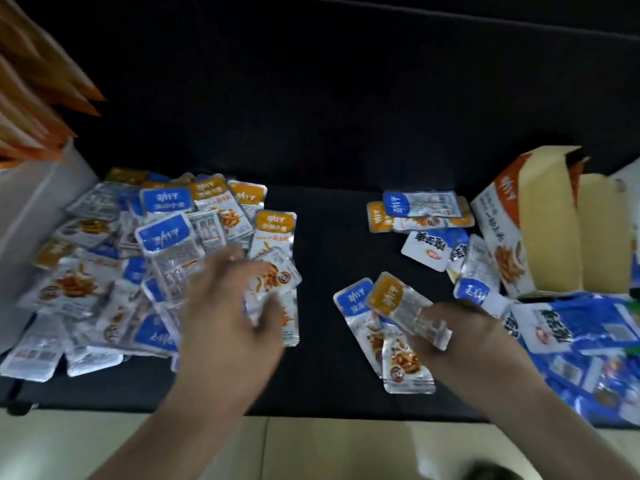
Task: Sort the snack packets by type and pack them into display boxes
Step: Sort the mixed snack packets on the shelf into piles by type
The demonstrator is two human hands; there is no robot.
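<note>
- Packets of silvery foil with blue or orange headers lie in a loose heap (156,258) on the left of the black table (329,133)
- Left hand (232,306) rests on the heap's right edge, blurred, fingers curled on a foil packet (273,282)
- Right hand (464,337) grips an orange-headed foil packet (401,303) with a blue-headed foil packet (356,306) just behind it, above the table's middle
- A smaller scatter of packets (426,216) lies further back on the right
- An open orange-and-white cardboard display box (512,230) stands at the right, beside large blue bags (588,341)
</note>
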